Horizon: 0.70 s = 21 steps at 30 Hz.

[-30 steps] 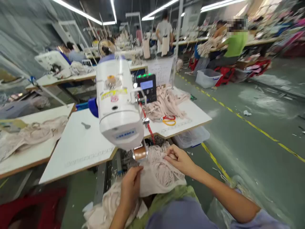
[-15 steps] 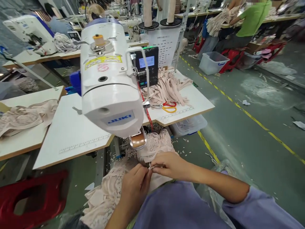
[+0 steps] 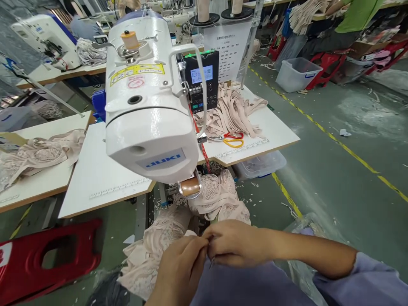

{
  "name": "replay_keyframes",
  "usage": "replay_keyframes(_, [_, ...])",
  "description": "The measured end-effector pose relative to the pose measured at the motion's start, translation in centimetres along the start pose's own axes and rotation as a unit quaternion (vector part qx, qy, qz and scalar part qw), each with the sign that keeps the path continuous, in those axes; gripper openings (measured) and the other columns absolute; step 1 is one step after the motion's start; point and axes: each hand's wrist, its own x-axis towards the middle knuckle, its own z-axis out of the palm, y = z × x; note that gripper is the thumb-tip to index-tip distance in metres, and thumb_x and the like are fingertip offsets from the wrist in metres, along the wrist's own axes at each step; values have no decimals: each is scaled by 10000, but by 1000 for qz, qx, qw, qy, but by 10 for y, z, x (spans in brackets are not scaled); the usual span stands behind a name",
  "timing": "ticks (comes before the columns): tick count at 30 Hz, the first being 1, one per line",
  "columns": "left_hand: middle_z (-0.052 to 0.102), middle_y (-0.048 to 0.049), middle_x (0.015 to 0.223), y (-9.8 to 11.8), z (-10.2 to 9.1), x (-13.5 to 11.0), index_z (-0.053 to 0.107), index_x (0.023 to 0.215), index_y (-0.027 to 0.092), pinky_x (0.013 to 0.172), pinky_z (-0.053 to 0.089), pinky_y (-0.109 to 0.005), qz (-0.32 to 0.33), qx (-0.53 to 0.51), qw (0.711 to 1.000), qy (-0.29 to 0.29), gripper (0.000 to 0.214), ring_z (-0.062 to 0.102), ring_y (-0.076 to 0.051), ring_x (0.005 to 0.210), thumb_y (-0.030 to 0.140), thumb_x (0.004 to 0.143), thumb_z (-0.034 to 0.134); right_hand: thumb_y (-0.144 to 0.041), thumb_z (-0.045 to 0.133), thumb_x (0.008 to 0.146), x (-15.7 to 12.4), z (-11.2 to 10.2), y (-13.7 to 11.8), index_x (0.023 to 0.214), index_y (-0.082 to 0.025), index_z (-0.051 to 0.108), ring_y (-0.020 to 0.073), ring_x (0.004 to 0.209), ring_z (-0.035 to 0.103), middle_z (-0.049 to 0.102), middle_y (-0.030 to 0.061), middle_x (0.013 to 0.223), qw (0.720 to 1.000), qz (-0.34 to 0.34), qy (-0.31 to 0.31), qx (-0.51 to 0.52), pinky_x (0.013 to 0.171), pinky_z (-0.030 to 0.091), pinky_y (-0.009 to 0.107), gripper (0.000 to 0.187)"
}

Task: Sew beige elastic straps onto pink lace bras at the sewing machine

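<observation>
My left hand [image 3: 181,263] and my right hand [image 3: 234,242] meet low in front of my body, below the sewing machine's head. Both are closed with the fingertips pinched together. What lies between them is hidden, though a thin metallic bit shows under my right fingers. Just beyond my hands, a beige lace bra [image 3: 219,195] lies bunched beside the machine's lower end. More beige lace garments [image 3: 149,255] are heaped to the left of my left hand. Above stands the white JUKI sewing machine [image 3: 149,123], an orange thread spool [image 3: 129,40] on top.
Red-and-yellow-handled scissors [image 3: 234,141] and a pile of beige straps [image 3: 234,112] lie on the white worktable [image 3: 274,131]. A red stool [image 3: 28,263] stands at the lower left. Another person in a green top [image 3: 360,17] sits at the back right, near a clear plastic bin [image 3: 298,74].
Both hands have moved down and nearer my body, staying pinched together. The pale fabric seen between them before is no longer visible there. The view has shifted slightly.
</observation>
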Motion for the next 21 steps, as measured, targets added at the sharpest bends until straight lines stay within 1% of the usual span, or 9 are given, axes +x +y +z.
replay_keyframes(2, [724, -11, 769, 1, 1, -1, 616, 907, 218, 585, 525, -215, -8, -11, 1000, 15, 161, 688, -140, 655, 136, 929, 479, -257, 502, 972, 1, 2, -2, 969, -169, 673, 159, 915, 614, 681, 91, 1030, 1000, 9, -18, -16, 778, 475, 256, 193])
replay_keyframes(5, [715, -11, 770, 1, 4, -3, 618, 903, 204, 598, 518, -193, -32, -45, 998, 25, 143, 679, -125, 672, 118, 924, 506, -256, 450, 993, 1, 2, -3, 904, -161, 650, 149, 826, 598, 662, 73, 887, 1000, 0, -18, -18, 711, 453, 244, 238])
replay_keyframes(8, [721, -12, 798, 3, 8, -7, 624, 926, 200, 635, 518, -193, -61, -67, 995, 33, 112, 682, -125, 709, 130, 929, 537, -221, 431, 984, -1, 1, -6, 866, -167, 632, 146, 810, 586, 641, 69, 867, 1000, 11, -2, 11, 690, 442, 242, 239])
replay_keyframes(11, [724, -18, 813, 6, 12, -11, 629, 975, 194, 650, 510, -222, -86, -68, 994, 22, 114, 675, -140, 719, 161, 953, 522, -203, 439, 984, -3, 2, -12, 849, -182, 614, 141, 779, 571, 625, 46, 828, 997, 62, 12, 44, 678, 435, 241, 222])
replay_keyframes(13, [718, -25, 800, 4, 16, -13, 630, 962, 189, 634, 501, -248, -105, -46, 993, 12, 141, 662, -156, 699, 186, 971, 489, -206, 450, 985, -2, 3, -12, 823, -190, 595, 138, 752, 558, 612, 33, 792, 994, 91, 18, 53, 663, 426, 238, 218])
replay_keyframes(16, [706, -39, 782, -3, 20, -16, 630, 902, 181, 621, 500, -283, -126, -13, 992, 6, 193, 654, -184, 687, 189, 975, 451, -203, 461, 977, 1, 11, -9, 814, -191, 585, 139, 747, 558, 622, 35, 796, 992, 113, 39, 41, 663, 429, 241, 205])
replay_keyframes(18, [708, -38, 792, -4, 24, -21, 639, 888, 185, 637, 516, -299, -139, -21, 990, -5, 179, 668, -197, 710, 163, 948, 472, -198, 461, 965, 3, 20, -9, 824, -185, 596, 145, 760, 572, 638, 45, 806, 991, 116, 58, 28, 684, 442, 252, 196])
replay_keyframes(20, [712, -9, 795, -9, 29, -25, 658, 864, 209, 650, 532, -285, -177, -64, 982, -28, 138, 682, -185, 724, 151, 905, 540, -220, 480, 951, 5, 29, -5, 817, -177, 613, 159, 774, 597, 650, 52, 796, 992, 107, 56, 23, 700, 461, 266, 194])
replay_keyframes(21, [698, 7, 768, -14, 32, -25, 660, 825, 219, 682, 540, -286, -232, -81, 969, -8, 136, 678, -176, 727, 177, 909, 561, -257, 516, 949, 6, 31, 0, 814, -176, 622, 168, 799, 618, 660, 50, 806, 993, 109, 38, 34, 719, 477, 271, 189])
